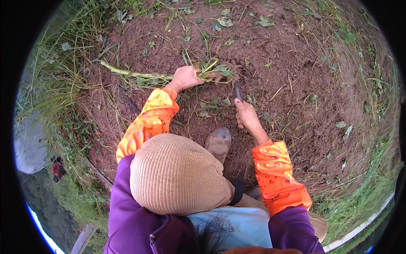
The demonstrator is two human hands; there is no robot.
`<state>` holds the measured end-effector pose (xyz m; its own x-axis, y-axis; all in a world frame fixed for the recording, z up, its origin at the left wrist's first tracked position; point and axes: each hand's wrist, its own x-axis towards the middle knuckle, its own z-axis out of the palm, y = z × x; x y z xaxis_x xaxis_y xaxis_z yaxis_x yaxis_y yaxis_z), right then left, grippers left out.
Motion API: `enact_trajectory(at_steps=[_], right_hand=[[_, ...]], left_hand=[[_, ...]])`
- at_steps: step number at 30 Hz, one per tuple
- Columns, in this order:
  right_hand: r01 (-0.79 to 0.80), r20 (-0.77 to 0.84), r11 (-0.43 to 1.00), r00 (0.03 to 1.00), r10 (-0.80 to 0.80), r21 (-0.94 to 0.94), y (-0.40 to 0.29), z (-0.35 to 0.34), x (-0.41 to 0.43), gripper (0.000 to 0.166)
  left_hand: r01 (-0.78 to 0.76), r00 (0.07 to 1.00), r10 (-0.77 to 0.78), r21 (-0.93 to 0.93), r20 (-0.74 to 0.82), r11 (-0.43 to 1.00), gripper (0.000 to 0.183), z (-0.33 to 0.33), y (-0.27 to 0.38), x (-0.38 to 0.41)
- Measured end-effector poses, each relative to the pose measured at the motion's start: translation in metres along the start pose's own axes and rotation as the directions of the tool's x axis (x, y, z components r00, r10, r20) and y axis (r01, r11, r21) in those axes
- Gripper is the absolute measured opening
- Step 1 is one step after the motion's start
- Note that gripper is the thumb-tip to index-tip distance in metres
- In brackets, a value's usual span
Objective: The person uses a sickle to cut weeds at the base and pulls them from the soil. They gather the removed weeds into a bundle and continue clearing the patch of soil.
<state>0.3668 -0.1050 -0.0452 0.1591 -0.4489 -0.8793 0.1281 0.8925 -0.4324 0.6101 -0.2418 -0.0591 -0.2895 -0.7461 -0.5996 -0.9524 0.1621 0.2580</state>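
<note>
My left hand grips a thick green plant stalk just above its base. The stalk lies nearly level across the soil, its long end pointing left. Beyond my fingers on the right are a few leaves and short stems, with muddy roots at the end. My right hand is closed around a dark hand tool, which points away from me toward the roots. Only a short dark length of it shows past my thumb. Its far end meets the soil, and its exact kind cannot be told.
Reddish-brown soil carries scattered leaves and straw. My muddy boot stands between my hands, beside my bent knee. Tall grass borders the left, with more grass at right. Another person appears far left.
</note>
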Motion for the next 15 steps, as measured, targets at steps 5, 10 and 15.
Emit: enact_trajectory(at_steps=[5,10,15], right_hand=[[0.095,0.019,0.957,0.995,-0.093,-0.272,-0.014,-0.015,0.043,0.046],[0.003,0.026,0.995,1.0,0.0,-0.099,-0.004,-0.003,0.023,0.037],[-0.019,0.026,0.996,1.0,0.017,0.085,-0.006,0.011,-0.001,0.036]], left_hand=[[0.005,0.998,-0.006,0.028,0.064,1.0,0.05,-0.01,0.013,0.01],[-0.003,1.0,0.003,0.011,0.026,1.0,0.048,-0.006,-0.003,0.011],[0.048,0.999,-0.047,-0.055,0.016,0.997,0.046,0.007,-0.001,-0.003]])
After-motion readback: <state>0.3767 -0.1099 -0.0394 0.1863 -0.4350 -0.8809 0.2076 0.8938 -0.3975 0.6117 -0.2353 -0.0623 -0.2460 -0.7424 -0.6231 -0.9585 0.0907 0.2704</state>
